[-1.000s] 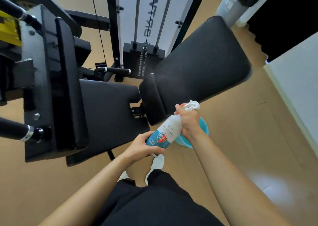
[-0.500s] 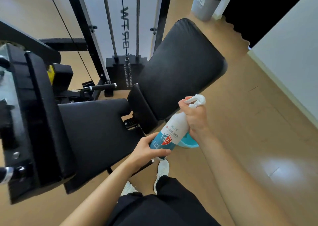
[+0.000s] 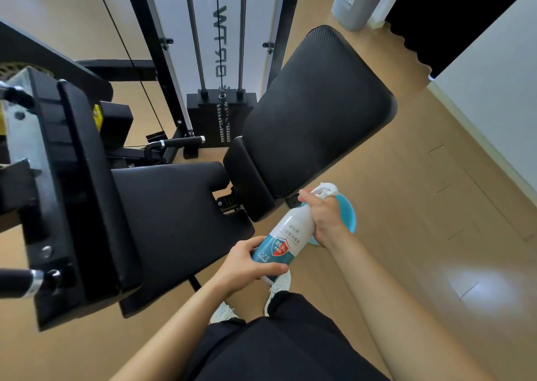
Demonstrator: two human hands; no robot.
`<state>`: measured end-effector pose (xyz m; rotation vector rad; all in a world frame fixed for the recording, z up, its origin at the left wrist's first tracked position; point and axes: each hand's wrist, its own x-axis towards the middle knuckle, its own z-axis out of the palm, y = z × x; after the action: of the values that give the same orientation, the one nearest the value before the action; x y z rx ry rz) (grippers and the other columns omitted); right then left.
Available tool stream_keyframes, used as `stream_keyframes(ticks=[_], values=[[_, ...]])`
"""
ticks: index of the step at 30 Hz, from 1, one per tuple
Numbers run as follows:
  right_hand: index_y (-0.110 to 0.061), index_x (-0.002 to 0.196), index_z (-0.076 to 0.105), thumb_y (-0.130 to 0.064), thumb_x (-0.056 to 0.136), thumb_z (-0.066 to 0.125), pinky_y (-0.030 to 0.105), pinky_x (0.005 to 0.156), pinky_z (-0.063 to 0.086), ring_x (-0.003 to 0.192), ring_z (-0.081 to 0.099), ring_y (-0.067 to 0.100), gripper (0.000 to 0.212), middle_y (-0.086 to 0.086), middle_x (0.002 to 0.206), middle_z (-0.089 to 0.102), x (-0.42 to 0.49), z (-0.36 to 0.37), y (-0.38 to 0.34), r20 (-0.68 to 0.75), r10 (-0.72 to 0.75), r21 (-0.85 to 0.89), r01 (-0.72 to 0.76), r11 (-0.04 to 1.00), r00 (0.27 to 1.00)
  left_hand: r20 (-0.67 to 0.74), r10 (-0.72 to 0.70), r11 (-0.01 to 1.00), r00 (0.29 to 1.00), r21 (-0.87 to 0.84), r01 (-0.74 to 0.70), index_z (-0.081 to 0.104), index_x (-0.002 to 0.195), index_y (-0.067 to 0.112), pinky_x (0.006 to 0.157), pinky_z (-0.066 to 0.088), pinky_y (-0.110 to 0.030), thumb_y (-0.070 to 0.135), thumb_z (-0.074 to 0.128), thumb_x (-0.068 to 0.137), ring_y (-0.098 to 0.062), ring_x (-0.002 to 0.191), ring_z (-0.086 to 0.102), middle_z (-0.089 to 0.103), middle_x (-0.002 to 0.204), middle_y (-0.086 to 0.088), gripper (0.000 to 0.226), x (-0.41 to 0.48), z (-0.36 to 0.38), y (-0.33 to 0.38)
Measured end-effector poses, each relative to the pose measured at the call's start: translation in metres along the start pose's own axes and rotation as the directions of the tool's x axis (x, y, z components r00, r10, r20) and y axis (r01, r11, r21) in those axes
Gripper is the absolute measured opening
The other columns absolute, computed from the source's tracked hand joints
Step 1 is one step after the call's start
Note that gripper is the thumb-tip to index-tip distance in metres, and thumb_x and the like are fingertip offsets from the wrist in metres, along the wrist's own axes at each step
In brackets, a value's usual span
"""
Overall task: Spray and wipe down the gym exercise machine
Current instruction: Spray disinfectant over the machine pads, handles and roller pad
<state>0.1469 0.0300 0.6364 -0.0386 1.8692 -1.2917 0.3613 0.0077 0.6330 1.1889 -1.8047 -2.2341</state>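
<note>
Gripping the spray bottle [image 3: 286,239] with both hands at lower centre of the frame, the person wraps the left hand [image 3: 247,267] round its base, while the right hand [image 3: 327,216] has its fingers curled round the neck and trigger, a blue thing [image 3: 350,216] tucked behind it. The bottle's long axis runs lower left to upper right, with its head just below the back pad [image 3: 313,110]. The seat pad [image 3: 174,221] lies left, nearer the left hand.

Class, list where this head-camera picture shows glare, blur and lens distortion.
Head view: a bright glare patch on the wooden floor, lower right; the metal frame at the left edge is smeared; the uprights splay, suggesting wide-angle distortion; the spray bottle label is legible.
</note>
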Motion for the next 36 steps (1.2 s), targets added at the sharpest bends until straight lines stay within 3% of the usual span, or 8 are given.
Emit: stream_keyframes(ticks=[4,6,13,20,24,29,32,36], values=[[-0.014,0.113,0.06,-0.034,0.087,0.074,0.037,0.067,0.062,0.088,0.074,0.029,0.036,0.013,0.103,0.069,-0.004,0.021,0.015,0.055,0.056,-0.149,-0.048,0.988,0.997,-0.019,-0.084,0.997,0.996,-0.001,0.084,0.068,0.111,0.032,0.084,0.064,-0.041,0.038,0.092,0.071,-0.011,0.096,0.074,0.073,0.104,0.005,0.048,-0.01,-0.006,-0.017],[-0.022,0.119,0.058,-0.033,0.089,0.075,0.042,0.074,0.064,0.093,0.073,0.029,0.037,0.012,0.11,0.068,-0.004,0.029,0.023,0.093,0.114,-0.163,-0.098,0.982,0.989,-0.033,-0.129,0.992,0.991,-0.005,0.129,0.066,0.11,0.033,0.082,0.064,-0.038,0.037,0.091,0.074,-0.013,0.093,0.074,0.073,0.103,0.004,0.043,-0.015,-0.009,-0.024],[-0.016,0.104,0.059,-0.031,0.092,0.072,0.048,0.084,0.063,0.09,0.074,0.031,0.023,0.01,0.102,0.07,0.02,0.057,0.05,0.04,0.249,-0.227,-0.234,0.945,0.968,-0.062,-0.254,0.967,0.965,-0.017,0.253,0.064,0.11,0.028,0.07,0.058,-0.022,0.037,0.085,0.08,-0.013,0.088,0.072,0.071,0.104,-0.001,0.037,-0.014,-0.021,-0.034],[-0.015,0.115,0.064,-0.038,0.083,0.079,0.051,0.089,0.061,0.096,0.073,0.031,0.042,0.01,0.107,0.072,0.075,0.068,0.058,0.085,0.318,-0.349,-0.271,0.897,0.944,-0.235,-0.37,0.919,0.899,-0.232,0.318,0.065,0.114,0.023,0.069,0.056,-0.022,0.036,0.084,0.081,-0.013,0.089,0.071,0.072,0.107,-0.003,0.04,0.01,-0.005,-0.039],[-0.012,0.105,0.067,-0.03,0.092,0.074,0.051,0.092,0.06,0.097,0.072,0.03,0.024,0.007,0.104,0.073,0.109,0.074,0.056,0.1,0.379,-0.421,-0.306,0.854,0.92,-0.325,-0.427,0.882,0.844,-0.357,0.308,0.066,0.113,0.024,0.071,0.057,-0.025,0.039,0.086,0.078,-0.015,0.092,0.073,0.074,0.106,0.0,0.043,0.03,0.009,-0.039],[-0.012,0.116,0.063,-0.029,0.088,0.077,0.048,0.091,0.06,0.096,0.072,0.028,0.035,0.007,0.104,0.072,0.128,0.106,0.057,0.188,0.423,-0.583,-0.245,0.774,0.887,-0.416,-0.522,0.808,0.745,-0.52,0.275,0.063,0.116,0.023,0.072,0.059,-0.025,0.048,0.087,0.073,-0.016,0.097,0.072,0.071,0.109,0.0,0.055,0.046,0.033,-0.049],[-0.017,0.121,0.061,-0.028,0.087,0.079,0.05,0.095,0.058,0.102,0.069,0.029,0.04,0.01,0.111,0.068,0.125,0.129,0.062,0.283,0.478,-0.681,-0.176,0.711,0.832,-0.437,-0.584,0.727,0.685,-0.656,0.202,0.063,0.118,0.021,0.073,0.057,-0.026,0.055,0.085,0.064,-0.017,0.091,0.071,0.073,0.11,-0.005,0.068,0.046,0.047,-0.053],[-0.015,0.121,0.061,-0.027,0.089,0.077,0.046,0.09,0.06,0.095,0.07,0.026,0.037,0.009,0.109,0.069,0.105,0.166,0.073,0.412,0.531,-0.771,-0.027,0.636,0.741,-0.456,-0.653,0.627,0.604,-0.773,0.094,0.061,0.121,0.017,0.066,0.056,-0.022,0.049,0.09,0.063,-0.018,0.094,0.073,0.073,0.113,-0.007,0.072,0.036,0.059,-0.059]])
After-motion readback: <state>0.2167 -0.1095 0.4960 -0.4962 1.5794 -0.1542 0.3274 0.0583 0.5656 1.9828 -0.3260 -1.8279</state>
